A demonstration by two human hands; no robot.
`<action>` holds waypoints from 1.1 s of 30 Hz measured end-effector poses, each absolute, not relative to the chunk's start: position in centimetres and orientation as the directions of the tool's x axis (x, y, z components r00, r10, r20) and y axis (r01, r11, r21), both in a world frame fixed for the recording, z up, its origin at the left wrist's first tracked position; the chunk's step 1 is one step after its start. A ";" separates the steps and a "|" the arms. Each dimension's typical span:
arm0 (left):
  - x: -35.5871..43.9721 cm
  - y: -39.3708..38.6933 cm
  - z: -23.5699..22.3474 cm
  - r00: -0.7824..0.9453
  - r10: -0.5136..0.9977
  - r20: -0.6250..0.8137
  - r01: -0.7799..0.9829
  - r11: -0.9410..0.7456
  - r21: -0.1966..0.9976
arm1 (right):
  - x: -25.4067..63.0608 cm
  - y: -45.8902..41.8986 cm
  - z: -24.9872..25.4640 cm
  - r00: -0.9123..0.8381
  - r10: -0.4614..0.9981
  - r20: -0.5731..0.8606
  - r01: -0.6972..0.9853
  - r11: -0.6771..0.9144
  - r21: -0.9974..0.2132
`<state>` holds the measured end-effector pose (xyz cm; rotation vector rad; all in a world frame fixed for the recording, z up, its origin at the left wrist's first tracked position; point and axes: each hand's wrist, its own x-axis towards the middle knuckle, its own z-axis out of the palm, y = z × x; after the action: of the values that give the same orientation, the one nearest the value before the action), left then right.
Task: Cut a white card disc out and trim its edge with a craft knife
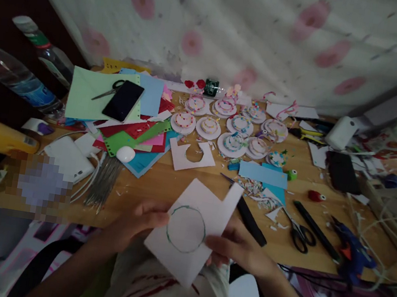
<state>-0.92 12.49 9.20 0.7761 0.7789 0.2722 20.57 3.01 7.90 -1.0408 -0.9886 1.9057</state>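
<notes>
Between my two hands, over my lap at the table's front edge, is a piece of white card [186,262] with a circle drawn on it in green. A narrow strip of the card juts out at its upper right. My left hand [141,222] pinches the card's left side, thumb close to the circle. At the right side my right hand [239,248] grips it, thumb on top and fingers partly hidden beneath. Just beyond lies another white card offcut [182,158] with a round notch cut out of it.
Several small decorated paper hats [209,126] stand at the back. Coloured sheets [82,95] with a phone [123,100] lie left. On the right are black-handled scissors [301,235], a blue glue gun [353,253] and cables. Bottles [17,77] stand far left.
</notes>
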 end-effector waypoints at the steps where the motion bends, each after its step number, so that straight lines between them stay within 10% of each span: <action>1: -1.0 12.8 9.5 0.726 0.445 -0.524 0.114 0.674 0.730 | 20.6 3.2 8.1 -0.448 0.848 -0.285 -0.261 -0.428 -0.865; 21: 0.5 8.3 7.3 0.808 0.392 -0.439 -0.144 0.855 0.498 | 16.5 1.8 7.4 -0.438 0.847 -0.301 -0.622 -0.527 -0.579; 33: 0.6 9.1 10.1 0.585 0.574 -0.573 -0.046 0.729 0.683 | 19.3 2.4 10.6 -0.478 0.858 -0.187 -0.217 -0.321 -0.922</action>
<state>0.57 9.12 10.09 0.6732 0.8811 0.3955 19.31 2.41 10.60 -0.9113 -1.1602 1.8783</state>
